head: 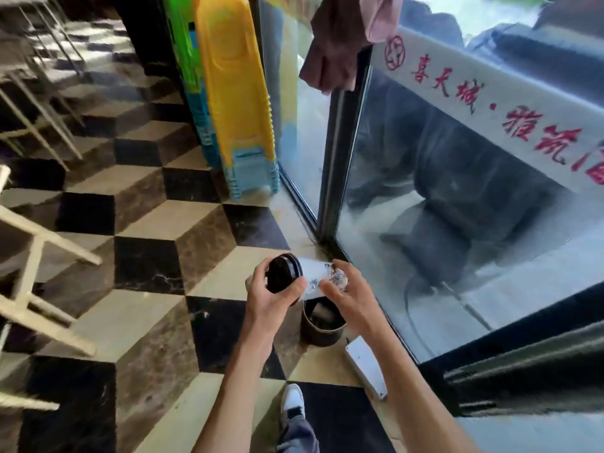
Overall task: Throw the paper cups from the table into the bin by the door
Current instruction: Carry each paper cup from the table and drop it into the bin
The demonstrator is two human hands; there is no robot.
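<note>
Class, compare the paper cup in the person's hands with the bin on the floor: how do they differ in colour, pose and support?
Colour: the paper cup is white with a dark lid; the bin is dark all over.
Pose: the cup lies tilted on its side; the bin stands upright, open-topped.
Support: the left hand and right hand hold the cup; the bin rests on the floor.
Both are round.

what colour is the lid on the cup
Black: the lid caps a white printed cup, held in both hands, seen in the head view.

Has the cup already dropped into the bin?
No, the paper cup with its black lid is gripped by both the left hand and right hand above the bin.
</note>
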